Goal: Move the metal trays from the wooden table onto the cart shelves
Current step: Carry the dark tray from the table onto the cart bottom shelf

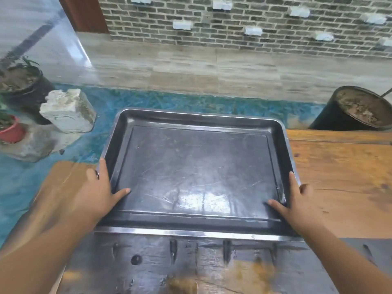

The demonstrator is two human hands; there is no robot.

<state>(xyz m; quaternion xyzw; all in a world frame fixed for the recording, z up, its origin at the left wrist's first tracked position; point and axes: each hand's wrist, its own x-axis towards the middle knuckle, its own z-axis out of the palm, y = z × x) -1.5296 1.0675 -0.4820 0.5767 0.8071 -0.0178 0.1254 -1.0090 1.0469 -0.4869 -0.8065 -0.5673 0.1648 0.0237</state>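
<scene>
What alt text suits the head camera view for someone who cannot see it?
A person's left hand and right hand grip the side rims of a dark metal tray, thumbs inside, over a wooden table. Behind are a teal floor, a stone block, a black pot and a brick wall.

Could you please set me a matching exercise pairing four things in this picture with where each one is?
Things:
1. metal tray
2. red pot
3. stone block
4. black drum

Places:
A. far right, beyond the wooden table
B. far left edge of the view
C. gripped by the left hand and right hand
D. on the floor, between pot and tray

Pairs: 1-C, 2-B, 3-D, 4-A
</scene>
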